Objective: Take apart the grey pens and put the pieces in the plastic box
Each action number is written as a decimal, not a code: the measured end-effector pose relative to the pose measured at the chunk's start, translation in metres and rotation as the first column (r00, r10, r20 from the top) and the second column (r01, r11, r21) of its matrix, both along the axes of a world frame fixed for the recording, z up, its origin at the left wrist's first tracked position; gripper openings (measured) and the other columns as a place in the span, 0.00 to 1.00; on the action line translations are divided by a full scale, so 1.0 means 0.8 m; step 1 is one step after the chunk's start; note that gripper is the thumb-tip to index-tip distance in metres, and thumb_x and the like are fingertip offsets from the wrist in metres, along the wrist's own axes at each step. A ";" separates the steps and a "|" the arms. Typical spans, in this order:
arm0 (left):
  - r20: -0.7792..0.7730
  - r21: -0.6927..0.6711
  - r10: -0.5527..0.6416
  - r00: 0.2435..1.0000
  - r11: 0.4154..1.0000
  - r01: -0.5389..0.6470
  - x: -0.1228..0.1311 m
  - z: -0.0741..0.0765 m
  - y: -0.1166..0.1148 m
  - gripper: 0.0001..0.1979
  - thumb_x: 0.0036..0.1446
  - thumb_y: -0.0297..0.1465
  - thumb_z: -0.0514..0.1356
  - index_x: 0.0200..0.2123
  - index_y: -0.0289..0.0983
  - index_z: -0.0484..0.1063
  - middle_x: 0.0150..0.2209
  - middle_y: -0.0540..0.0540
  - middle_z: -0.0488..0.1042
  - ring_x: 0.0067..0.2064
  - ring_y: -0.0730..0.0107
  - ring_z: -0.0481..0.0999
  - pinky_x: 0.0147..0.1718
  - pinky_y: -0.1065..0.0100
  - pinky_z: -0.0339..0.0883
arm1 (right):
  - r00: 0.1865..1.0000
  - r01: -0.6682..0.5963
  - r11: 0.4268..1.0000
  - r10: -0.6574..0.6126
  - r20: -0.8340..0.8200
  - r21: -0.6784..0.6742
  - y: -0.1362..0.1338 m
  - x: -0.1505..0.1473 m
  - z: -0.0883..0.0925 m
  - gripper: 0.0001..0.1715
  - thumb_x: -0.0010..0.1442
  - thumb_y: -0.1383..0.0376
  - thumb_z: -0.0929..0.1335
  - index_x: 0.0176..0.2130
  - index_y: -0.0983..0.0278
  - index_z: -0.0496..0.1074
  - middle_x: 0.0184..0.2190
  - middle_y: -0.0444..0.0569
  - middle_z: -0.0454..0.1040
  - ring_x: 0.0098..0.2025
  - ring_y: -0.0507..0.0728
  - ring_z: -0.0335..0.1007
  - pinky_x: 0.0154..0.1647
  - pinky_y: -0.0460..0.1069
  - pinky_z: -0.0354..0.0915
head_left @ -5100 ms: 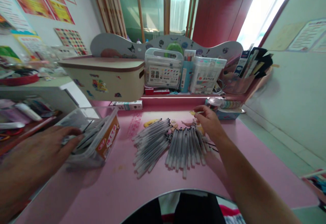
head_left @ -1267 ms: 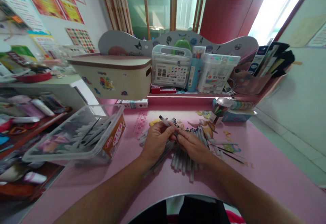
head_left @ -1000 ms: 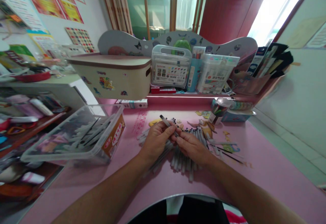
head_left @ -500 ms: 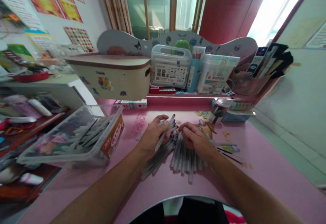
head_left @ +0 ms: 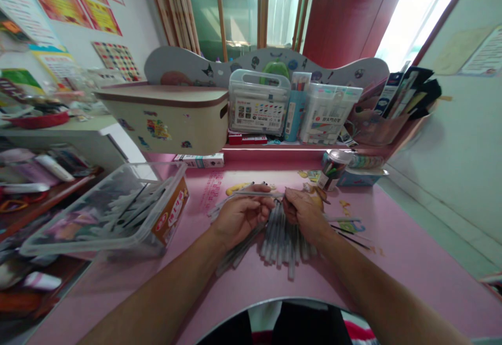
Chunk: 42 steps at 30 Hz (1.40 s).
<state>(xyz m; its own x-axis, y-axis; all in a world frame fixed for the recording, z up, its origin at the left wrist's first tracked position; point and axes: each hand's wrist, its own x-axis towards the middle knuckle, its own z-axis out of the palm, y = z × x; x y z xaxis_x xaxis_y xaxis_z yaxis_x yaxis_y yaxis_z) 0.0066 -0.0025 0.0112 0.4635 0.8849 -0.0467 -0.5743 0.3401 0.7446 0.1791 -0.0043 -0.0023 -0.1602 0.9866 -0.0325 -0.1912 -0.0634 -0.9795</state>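
Slightly left of centre, my left hand point(head_left: 241, 217) is turned partly palm up, its fingers curled near one slim translucent pen refill point(head_left: 257, 194). That refill lies almost level across the left fingers, and my right hand point(head_left: 304, 214) pinches its right end. Below the hands, a fanned bundle of grey refills point(head_left: 282, 245) lies on the pink desk, dark tips pointing away from me. Another group of refills point(head_left: 241, 253) sticks out under my left hand. More refills with dark tips show behind the left hand; whether they touch it I cannot tell.
A clear plastic bin point(head_left: 172, 214) with more slim tubes stands at left. Thin dark-tipped sticks point(head_left: 353, 238) lie right of my right hand. Behind stand a pen jar point(head_left: 333, 170), a blue box point(head_left: 358, 177), and a shelf with a cream storage box point(head_left: 168, 125) and marker cases point(head_left: 259, 107).
My left hand has turned more palm up, and the refill it held at a slant now lies level between both hands. My right hand now pinches its end. The view has shifted slightly.
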 end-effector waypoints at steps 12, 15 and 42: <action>-0.167 0.053 0.233 0.958 0.972 -0.228 0.007 -0.008 0.005 0.11 0.57 0.35 0.64 0.38 0.33 0.77 0.38 0.40 0.80 0.38 0.68 0.81 0.38 0.72 0.75 | 1.000 0.018 0.997 -0.019 0.019 0.078 0.001 0.000 0.000 0.16 0.53 0.54 0.70 0.35 0.60 0.63 0.17 0.34 0.55 0.17 0.47 0.45 0.16 0.44 0.42; -0.177 0.040 0.232 0.957 0.973 -0.228 0.007 -0.009 0.006 0.09 0.59 0.33 0.62 0.37 0.32 0.77 0.37 0.40 0.81 0.37 0.68 0.81 0.37 0.73 0.75 | 0.993 0.036 0.998 -0.043 0.111 0.059 0.002 0.002 -0.003 0.18 0.58 0.49 0.65 0.31 0.60 0.63 0.18 0.36 0.55 0.17 0.48 0.46 0.17 0.45 0.42; -0.199 0.068 0.282 0.938 0.959 -0.274 0.008 -0.012 0.003 0.10 0.58 0.33 0.62 0.37 0.31 0.76 0.34 0.40 0.80 0.35 0.69 0.81 0.36 0.73 0.75 | 0.959 0.031 0.991 -0.067 0.277 0.132 0.002 0.005 -0.007 0.24 0.62 0.48 0.62 0.25 0.62 0.67 0.23 0.45 0.65 0.23 0.51 0.56 0.20 0.47 0.48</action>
<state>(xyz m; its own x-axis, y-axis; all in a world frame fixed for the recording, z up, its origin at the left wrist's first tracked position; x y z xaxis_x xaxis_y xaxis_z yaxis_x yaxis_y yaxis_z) 0.0126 -0.0002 0.0020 0.1823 0.9801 -0.0784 -0.4755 0.1576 0.8655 0.1834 -0.0025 -0.0081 -0.1138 0.9920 0.0549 0.0921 0.0656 -0.9936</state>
